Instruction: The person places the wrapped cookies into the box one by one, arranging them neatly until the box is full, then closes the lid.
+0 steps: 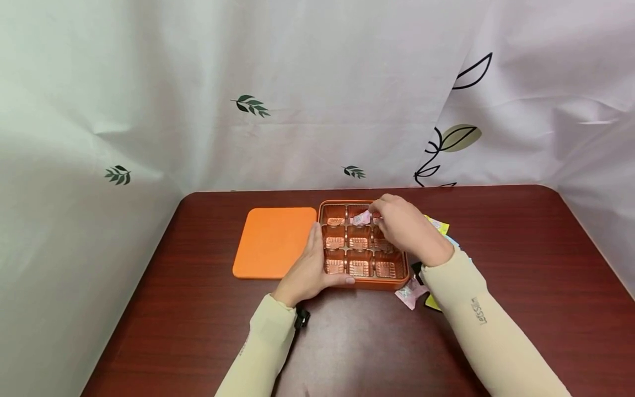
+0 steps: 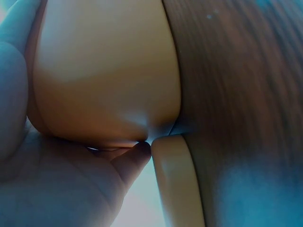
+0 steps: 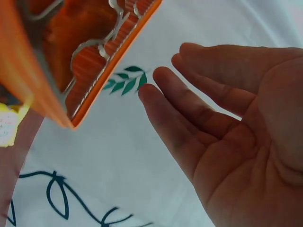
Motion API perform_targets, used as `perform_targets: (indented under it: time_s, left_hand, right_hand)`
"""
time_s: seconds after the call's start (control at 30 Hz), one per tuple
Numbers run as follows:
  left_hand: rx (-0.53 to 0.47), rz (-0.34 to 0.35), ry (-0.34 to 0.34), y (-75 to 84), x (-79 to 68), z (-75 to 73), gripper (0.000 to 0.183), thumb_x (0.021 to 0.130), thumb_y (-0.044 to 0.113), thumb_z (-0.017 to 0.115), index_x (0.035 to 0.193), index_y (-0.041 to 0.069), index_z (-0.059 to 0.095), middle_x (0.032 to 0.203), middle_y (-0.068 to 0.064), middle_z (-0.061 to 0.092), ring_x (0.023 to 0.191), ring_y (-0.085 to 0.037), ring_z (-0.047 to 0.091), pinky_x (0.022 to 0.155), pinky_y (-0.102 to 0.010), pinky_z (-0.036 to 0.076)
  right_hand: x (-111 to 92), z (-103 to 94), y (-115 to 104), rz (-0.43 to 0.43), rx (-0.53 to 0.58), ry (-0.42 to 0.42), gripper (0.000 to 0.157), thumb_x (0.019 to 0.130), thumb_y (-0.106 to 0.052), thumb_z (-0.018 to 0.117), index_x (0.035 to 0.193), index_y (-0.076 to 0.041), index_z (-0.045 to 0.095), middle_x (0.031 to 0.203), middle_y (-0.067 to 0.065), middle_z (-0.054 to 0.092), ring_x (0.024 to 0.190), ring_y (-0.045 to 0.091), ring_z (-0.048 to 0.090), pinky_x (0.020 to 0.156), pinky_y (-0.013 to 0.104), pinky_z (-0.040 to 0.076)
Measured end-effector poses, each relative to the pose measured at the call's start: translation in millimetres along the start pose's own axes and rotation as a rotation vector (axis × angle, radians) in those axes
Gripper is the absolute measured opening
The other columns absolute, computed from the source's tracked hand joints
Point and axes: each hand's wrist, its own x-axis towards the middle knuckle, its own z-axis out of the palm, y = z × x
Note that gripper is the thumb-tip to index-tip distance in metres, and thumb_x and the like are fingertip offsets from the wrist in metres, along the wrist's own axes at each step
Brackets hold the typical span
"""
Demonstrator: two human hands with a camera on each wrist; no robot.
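Observation:
An orange box (image 1: 369,284) with a copper-coloured divided tray (image 1: 346,251) lies in the middle of the table. My left hand (image 1: 310,270) rests against its near left corner, straight fingers along the left wall and thumb along the front. The left wrist view shows this hand (image 2: 61,175) close against the box wall (image 2: 106,71). Over the tray's far right part is my right hand (image 1: 407,226). A pink-wrapped candy (image 1: 361,218) sits in the far middle compartment by its fingertips; more pink shows partly beneath them. In the right wrist view the hand (image 3: 236,123) has extended fingers and holds nothing.
Left of the box lies a flat orange lid (image 1: 275,242). Another pink-wrapped candy (image 1: 410,292) is on the table by the near right corner. A yellow packet (image 1: 437,225) and a pale blue one (image 1: 452,241) lie partly behind the right arm. A white curtain (image 1: 297,138) hangs behind the table.

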Motion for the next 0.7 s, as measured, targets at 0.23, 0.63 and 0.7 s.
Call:
perform_targets:
  time_s: [0.23, 0.63, 0.7]
  left_hand:
    - [0.001, -0.013, -0.008, 0.2, -0.5, -0.1, 0.138, 0.075, 0.064, 0.080, 0.159, 0.000, -0.010, 0.167, -0.018, -0.011, 0.152, -0.021, -0.002, 0.120, -0.040, 0.019]
    - [0.008, -0.013, -0.021, 0.9, -1.5, -0.3, 0.138, 0.075, 0.067, 0.077, 0.159, 0.001, -0.011, 0.167, -0.016, -0.013, 0.152, -0.021, -0.004, 0.120, -0.040, 0.019]
    - [0.007, -0.013, -0.022, 0.7, -1.7, -0.4, 0.138, 0.075, 0.067, 0.077, 0.159, 0.002, -0.011, 0.167, -0.016, -0.013, 0.152, -0.020, -0.004, 0.120, -0.040, 0.019]
  right_hand:
    - [-15, 2.6, 7, -0.022, 0.039, 0.092, 0.019, 0.092, 0.005, 0.063, 0.109, 0.005, 0.070, 0.107, 0.018, 0.067, 0.101, 0.034, 0.061, 0.087, 0.046, 0.050]
    - [-47, 1.2, 7, 0.082, 0.032, 0.144, 0.043, 0.093, 0.000, 0.065, 0.133, 0.011, 0.053, 0.126, 0.027, 0.060, 0.119, 0.043, 0.055, 0.103, 0.055, 0.042]
    - [-53, 0.7, 7, 0.095, 0.034, 0.155, 0.046, 0.092, 0.001, 0.066, 0.134, 0.011, 0.051, 0.127, 0.027, 0.059, 0.119, 0.043, 0.054, 0.103, 0.055, 0.042]
